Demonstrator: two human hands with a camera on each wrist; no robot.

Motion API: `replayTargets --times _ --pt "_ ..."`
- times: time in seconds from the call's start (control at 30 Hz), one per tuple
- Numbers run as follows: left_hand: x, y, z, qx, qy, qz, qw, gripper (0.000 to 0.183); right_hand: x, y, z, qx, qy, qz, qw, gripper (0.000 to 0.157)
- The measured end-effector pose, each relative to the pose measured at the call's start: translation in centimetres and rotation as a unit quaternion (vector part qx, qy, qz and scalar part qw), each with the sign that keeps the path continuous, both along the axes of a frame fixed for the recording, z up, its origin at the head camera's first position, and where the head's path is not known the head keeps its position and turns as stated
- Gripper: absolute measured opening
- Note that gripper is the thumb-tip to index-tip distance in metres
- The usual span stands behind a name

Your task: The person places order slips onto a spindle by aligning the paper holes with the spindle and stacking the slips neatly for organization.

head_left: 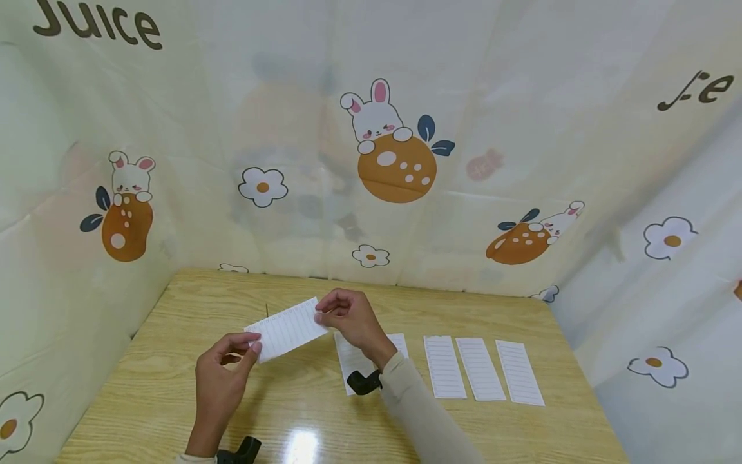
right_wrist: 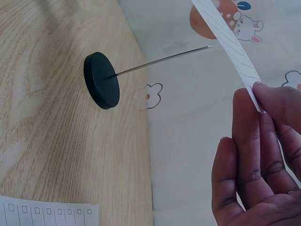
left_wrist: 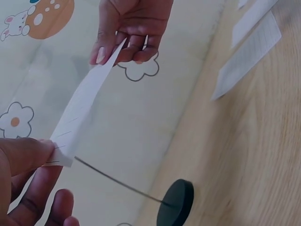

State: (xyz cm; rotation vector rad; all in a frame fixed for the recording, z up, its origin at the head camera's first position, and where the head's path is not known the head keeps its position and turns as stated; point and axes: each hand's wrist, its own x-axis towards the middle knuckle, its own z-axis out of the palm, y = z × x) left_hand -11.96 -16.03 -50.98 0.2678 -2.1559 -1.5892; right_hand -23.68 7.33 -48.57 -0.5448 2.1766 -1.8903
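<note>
A white ruled paper slip (head_left: 286,330) is stretched between both hands above the table, slightly tilted. My left hand (head_left: 223,370) pinches its left end between thumb and fingers; my right hand (head_left: 355,322) pinches the opposite end. Behind the slip stands a bill spike, a thin metal rod (right_wrist: 164,60) on a round black base (right_wrist: 101,80). In the right wrist view the rod's tip lies just short of the slip. The left wrist view has the tip close to the slip's lower edge. In the head view the slip hides most of the spike.
More ruled slips lie on the wooden table (head_left: 313,412): one slip (head_left: 348,357) partly under the right forearm, then a slip (head_left: 444,367), another slip (head_left: 480,368) and a rightmost slip (head_left: 519,372). A printed curtain (head_left: 301,129) encloses the table's back and sides.
</note>
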Motion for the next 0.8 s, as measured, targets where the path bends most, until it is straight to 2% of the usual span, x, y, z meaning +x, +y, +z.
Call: replayTargets --times 0.27,0.53,0.8 --pt "-0.4 -0.8 0.3 -0.003 0.001 0.012 0.9999 0.012 0.1 -0.3 0.0 -0.002 0.001 0.014 1.000 0.013" --pt "-0.8 -1.8 1.0 -0.020 0.024 0.013 0.9994 0.010 0.4 -0.7 0.3 -0.002 0.002 0.020 1.000 0.013" --pt "-1.4 -2.5 1.4 -0.012 0.011 0.024 0.9996 0.011 0.4 -1.6 0.5 -0.005 -0.001 0.010 1.000 0.013"
